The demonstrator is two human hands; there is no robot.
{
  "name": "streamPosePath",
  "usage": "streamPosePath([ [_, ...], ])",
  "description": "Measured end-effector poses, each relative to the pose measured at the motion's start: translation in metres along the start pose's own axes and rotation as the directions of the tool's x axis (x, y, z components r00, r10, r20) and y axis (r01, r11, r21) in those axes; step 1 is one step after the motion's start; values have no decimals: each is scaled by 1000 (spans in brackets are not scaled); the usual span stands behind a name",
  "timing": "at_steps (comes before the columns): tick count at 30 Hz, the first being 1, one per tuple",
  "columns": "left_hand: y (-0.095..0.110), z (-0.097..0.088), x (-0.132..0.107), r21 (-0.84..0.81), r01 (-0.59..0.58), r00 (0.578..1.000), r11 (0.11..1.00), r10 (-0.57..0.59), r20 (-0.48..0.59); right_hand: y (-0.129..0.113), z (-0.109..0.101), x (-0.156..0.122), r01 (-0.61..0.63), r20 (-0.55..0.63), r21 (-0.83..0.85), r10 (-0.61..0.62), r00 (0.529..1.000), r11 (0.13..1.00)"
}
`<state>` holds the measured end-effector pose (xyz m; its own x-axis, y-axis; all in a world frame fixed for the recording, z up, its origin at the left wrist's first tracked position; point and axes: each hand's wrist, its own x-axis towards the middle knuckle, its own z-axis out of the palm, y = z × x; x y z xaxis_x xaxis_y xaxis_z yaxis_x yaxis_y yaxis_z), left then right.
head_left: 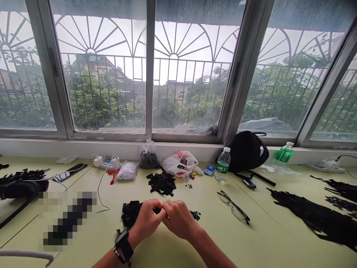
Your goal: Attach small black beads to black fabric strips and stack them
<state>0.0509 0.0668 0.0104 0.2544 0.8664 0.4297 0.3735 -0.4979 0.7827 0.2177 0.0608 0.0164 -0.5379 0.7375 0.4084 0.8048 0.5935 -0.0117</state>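
My left hand [149, 217] and my right hand [178, 217] meet fingertip to fingertip above the table. Both are closed in a pinch, and whatever lies between the fingers is hidden. Behind my left hand is a pile of black fabric strips [129, 211]. Small round black pieces [196, 215] lie just past my right hand, partly covered by it. A second heap of black strips [161, 183] sits farther back, with a few tiny dark pieces [189, 186] to its right.
Eyeglasses [233, 206] lie to the right, near a water bottle [223, 163] and a black bag [245, 152]. Long black strips [309, 212] cover the far right. A white cable [102, 197] runs along the left from a power strip [107, 164]. A plastic bag [180, 165] stands at the back.
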Motion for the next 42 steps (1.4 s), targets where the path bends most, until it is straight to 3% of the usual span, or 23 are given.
streamPosePath([
  [15, 2, 0, 3, -81, 39, 999, 996, -38, 23, 5, -2, -1, -7, -45, 78, 11, 999, 997],
  [20, 0, 0, 4, -107, 46, 999, 993, -48, -17, 7, -1, 3, -81, -140, 221, 113, 984, 972],
  [29, -7, -1, 8, -88, 87, 983, 992, -100, -154, 4, 4, 9, -66, -192, 586, 217, 957, 807],
  [42, -10, 0, 9, -94, 94, 987, 991, -105, -120, 6, 4, 12, -84, -143, 762, 293, 945, 642],
])
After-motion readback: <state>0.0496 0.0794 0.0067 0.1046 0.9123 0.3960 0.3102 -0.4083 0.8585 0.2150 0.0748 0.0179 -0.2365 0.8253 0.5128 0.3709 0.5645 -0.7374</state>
